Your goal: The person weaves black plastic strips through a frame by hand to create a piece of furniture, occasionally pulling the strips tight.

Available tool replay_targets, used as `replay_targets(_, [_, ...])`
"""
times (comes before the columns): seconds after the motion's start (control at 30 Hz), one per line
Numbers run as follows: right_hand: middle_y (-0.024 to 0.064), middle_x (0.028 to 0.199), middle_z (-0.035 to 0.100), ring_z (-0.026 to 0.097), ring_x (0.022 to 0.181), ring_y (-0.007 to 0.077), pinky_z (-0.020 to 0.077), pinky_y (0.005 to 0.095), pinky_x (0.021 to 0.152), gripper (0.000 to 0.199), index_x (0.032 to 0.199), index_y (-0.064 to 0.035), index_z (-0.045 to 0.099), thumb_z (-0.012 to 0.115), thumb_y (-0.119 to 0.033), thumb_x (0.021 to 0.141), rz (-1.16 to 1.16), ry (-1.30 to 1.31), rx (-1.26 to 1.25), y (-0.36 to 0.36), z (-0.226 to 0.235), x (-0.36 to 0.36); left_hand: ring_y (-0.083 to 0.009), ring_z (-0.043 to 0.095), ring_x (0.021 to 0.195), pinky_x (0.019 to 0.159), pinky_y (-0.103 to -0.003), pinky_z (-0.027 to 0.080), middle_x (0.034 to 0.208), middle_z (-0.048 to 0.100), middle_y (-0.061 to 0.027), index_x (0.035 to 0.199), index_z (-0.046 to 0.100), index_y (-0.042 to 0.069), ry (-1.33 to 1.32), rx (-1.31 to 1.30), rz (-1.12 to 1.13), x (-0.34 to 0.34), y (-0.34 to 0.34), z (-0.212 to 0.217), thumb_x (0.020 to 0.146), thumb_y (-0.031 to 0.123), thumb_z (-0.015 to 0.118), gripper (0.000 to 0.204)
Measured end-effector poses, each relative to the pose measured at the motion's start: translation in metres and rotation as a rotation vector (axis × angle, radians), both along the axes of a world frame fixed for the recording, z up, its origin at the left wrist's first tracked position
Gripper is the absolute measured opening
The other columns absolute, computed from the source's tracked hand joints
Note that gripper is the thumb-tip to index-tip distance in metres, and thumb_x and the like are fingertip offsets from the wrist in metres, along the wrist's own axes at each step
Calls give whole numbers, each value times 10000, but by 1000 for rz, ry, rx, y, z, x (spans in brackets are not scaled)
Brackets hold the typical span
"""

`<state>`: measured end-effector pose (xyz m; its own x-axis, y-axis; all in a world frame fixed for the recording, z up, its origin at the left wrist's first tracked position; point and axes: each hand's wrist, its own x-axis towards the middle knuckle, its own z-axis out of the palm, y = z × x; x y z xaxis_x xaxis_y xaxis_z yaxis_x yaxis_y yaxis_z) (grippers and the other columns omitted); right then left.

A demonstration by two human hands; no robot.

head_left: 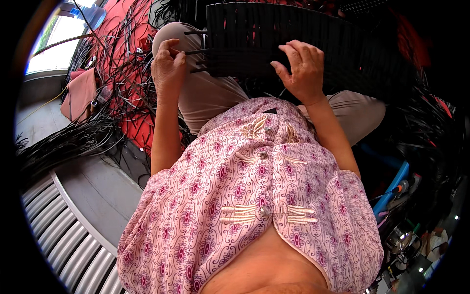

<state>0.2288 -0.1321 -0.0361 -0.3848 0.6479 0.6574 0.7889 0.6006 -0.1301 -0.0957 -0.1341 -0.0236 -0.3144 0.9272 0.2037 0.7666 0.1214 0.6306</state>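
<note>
A black woven panel [240,29] made of flat strips lies across the far side of my lap, with several strip ends sticking out of its left edge. My left hand [168,66] is closed, pinching one black strip [197,51] between thumb and fingers just left of that edge. Over the panel's near part rests my right hand [301,71], its thumb and fingers bent and spread apart, holding nothing. Whether its fingertips press on the weave is hard to see against the dark strips.
Loose black strips [73,132] lie in tangled heaps on the left, partly over a red cloth [142,122]. A grey slatted metal bench [63,230] stands at the lower left. Tools and a blue flat piece [391,188] crowd the right side. More strips trail at far right.
</note>
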Motion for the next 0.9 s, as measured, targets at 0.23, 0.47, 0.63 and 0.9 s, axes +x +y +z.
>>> replay_targets(0.23, [27,1125,581,531,1074,226,392,401,949,375,1138,-128,656,726,-355,848,-174,-126,33,-6,-10,59,-286,680,849,799,-408,511,864,695,-87,1155,622,86,160,-63,4,7,-2,3,847,174,612,321])
replay_targets(0.47, [23,1134,572,525,1069,221,393,390,934,369,1150,-128,637,705,-351,865,-160,-97,0,-13,-14,63,-289,685,839,791,-407,515,884,703,-98,1141,625,71,169,-80,-20,3,-3,4,854,191,608,311])
replay_targets(0.63, [40,1184,553,514,1113,241,382,405,948,425,1211,-117,606,692,-363,875,-140,-75,-2,-19,-18,76,-318,685,889,806,-414,512,957,714,-134,1137,625,72,214,-36,-49,4,2,2,862,204,605,305])
replay_targets(0.9, [79,1261,556,464,1241,291,318,474,1052,527,1230,-82,593,644,-466,872,-458,-132,-10,-25,-6,149,-282,685,929,789,-405,516,1038,708,-93,1097,645,100,282,-82,-106,-16,7,-10,893,215,588,241])
